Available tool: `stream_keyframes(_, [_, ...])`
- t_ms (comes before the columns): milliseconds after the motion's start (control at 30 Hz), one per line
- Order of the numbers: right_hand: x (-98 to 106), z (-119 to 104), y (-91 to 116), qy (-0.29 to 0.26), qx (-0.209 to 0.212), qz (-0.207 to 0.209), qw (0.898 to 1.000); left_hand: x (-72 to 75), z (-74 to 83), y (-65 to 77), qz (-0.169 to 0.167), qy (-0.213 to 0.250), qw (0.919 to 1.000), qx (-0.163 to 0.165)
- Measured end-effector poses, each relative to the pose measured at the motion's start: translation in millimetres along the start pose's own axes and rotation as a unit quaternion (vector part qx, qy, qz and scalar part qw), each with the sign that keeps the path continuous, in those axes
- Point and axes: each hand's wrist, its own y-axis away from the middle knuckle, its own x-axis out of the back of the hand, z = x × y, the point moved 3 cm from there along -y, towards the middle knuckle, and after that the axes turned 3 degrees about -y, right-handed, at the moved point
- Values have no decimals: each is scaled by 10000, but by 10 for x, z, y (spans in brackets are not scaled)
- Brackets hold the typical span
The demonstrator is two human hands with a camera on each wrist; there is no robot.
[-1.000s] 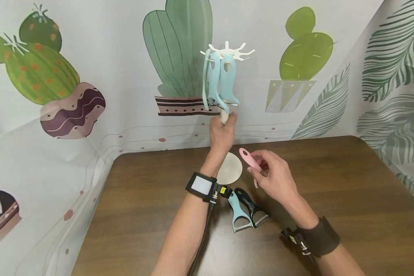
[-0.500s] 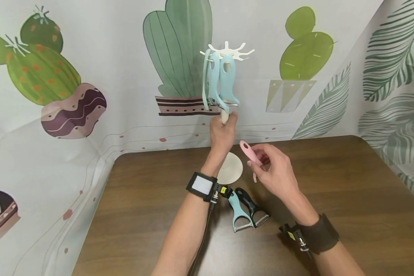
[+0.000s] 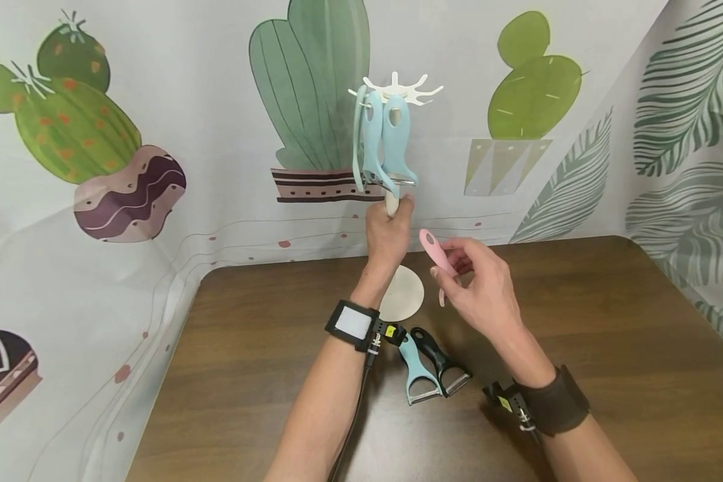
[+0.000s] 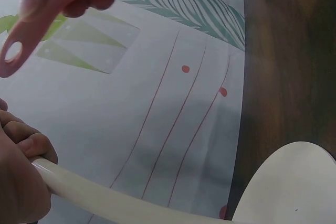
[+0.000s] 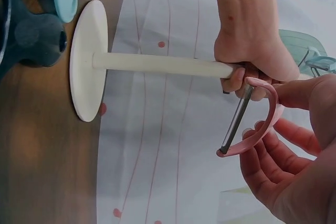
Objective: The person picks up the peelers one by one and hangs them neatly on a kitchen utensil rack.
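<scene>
My left hand [image 3: 388, 231] grips the pole [image 5: 163, 64] of a cream stand with a round base [image 3: 405, 294]. White hooks [image 3: 397, 87] fan out at the stand's top, and several light blue peelers [image 3: 396, 137] hang there by their handle holes. In my right hand [image 3: 485, 288] a pink peeler [image 3: 436, 253] is pinched between thumb and fingers, handle hole up, to the right of the stand. Its metal blade [image 5: 237, 119] shows in the right wrist view. The peeler is apart from the hooks.
On the brown table [image 3: 265, 361] a light blue peeler [image 3: 416, 368] and a black peeler [image 3: 438, 361] lie side by side in front of the stand. A cloth [image 3: 217, 134] printed with cacti hangs behind the table.
My right hand has risen a little with the pink peeler, away from the table. The left hand and the stand have stayed in place.
</scene>
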Motion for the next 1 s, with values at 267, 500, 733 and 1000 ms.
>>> stream_keyframes(267, [20, -63, -65, -148, 3, 189, 9997, 1, 12, -4, 42, -43, 10000, -15])
stream_keyframes(500, [30, -109, -101, -142, -24, 360, 9992, 1, 12, 5, 68, -22, 10000, 15])
stream_keyframes(733, [62, -177, -171, -292, 142, 590, 9977, -7, 1, -3, 95, -48, 9999, -13])
stream_keyframes(1000, [81, -271, -242, -396, 219, 664, 9968, -4, -8, -2, 121, -47, 9999, -33])
